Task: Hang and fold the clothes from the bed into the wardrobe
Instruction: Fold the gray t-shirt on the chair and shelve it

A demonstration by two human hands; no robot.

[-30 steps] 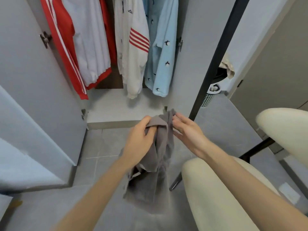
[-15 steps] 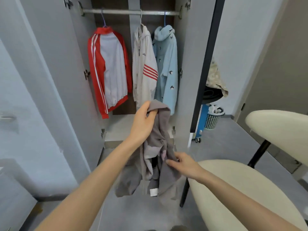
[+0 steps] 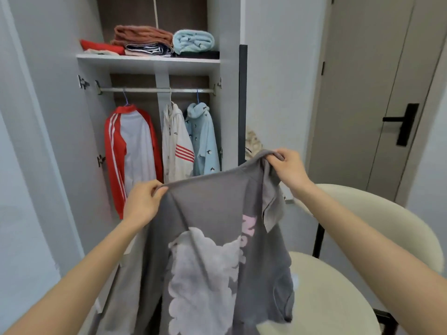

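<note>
Left hand (image 3: 142, 204): fingers pinch the shirt's (image 3: 212, 238) top edge.
Right hand (image 3: 289, 169): fingers pinch the other corner, higher up.
Shirt: hangs straight down below both sets of fingers.
Wardrobe (image 3: 147, 61): beyond the fingertips, left hand nearer.

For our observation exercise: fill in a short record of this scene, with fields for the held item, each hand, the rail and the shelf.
Held item: grey top, spread out, pale print showing
Left hand: pinches the top edge
Right hand: pinches the top edge, higher up
Rail: red jacket, white jacket, blue jacket
Shelf: folded clothes
</note>
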